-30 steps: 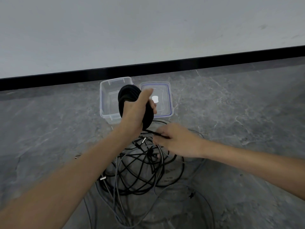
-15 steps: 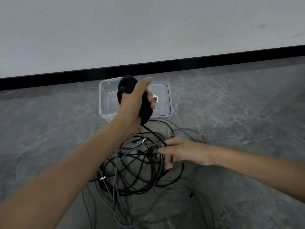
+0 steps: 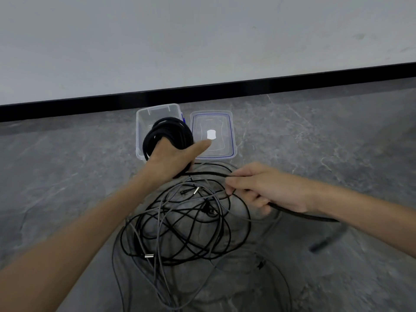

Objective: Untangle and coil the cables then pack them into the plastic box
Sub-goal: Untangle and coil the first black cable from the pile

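Note:
My left hand (image 3: 173, 162) grips a thick black coil of cable (image 3: 167, 132), held in front of the clear plastic box (image 3: 144, 115) on the floor. The same black cable runs from the coil to my right hand (image 3: 258, 188), which pinches it and lets its loose end (image 3: 315, 218) trail off to the right. Below both hands lies a tangle of black and grey cables (image 3: 180, 226) with metal plugs.
The box's clear lid with a blue seal (image 3: 227, 115) lies flat right of the box. A white wall with a black baseboard (image 3: 247, 86) runs behind. Grey marbled floor surrounds the pile on both sides.
My left hand tilted the coil so its loops face me. My right hand slid right along the cable and drew a length of it taut out of the pile.

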